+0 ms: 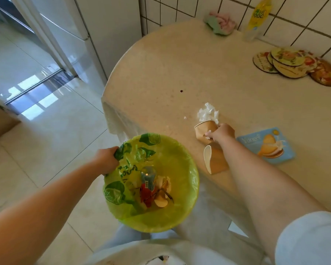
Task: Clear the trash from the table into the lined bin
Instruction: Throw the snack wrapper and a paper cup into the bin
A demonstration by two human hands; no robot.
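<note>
Hands: left hand (108, 159) grips the rim of the lined bin (189, 165) through the green liner, holding it just below the tabletop (170, 73) edge so trash has a short drop; right hand (221, 131) is curled round a crushed paper cup (203, 131), with a bit of white tissue pinched against it
Bin: already holds a bottle, a red wrapper and pale peelings; I judge the task partly done
Trash left: 2nd paper cup (215, 159) lies on its side just beside my right forearm; crumpled tissue (207, 112) sits just beyond the held cup, touching or nearly so; snack packet (266, 145) lies flat to the right
Probably staying: coasters (294, 64), yellow bottle (256, 18) and cloth (220, 22) sit near the tiled wall, well apart from the trash
Risk: small tissue crumbs near the cup could scatter as I lift
</note>
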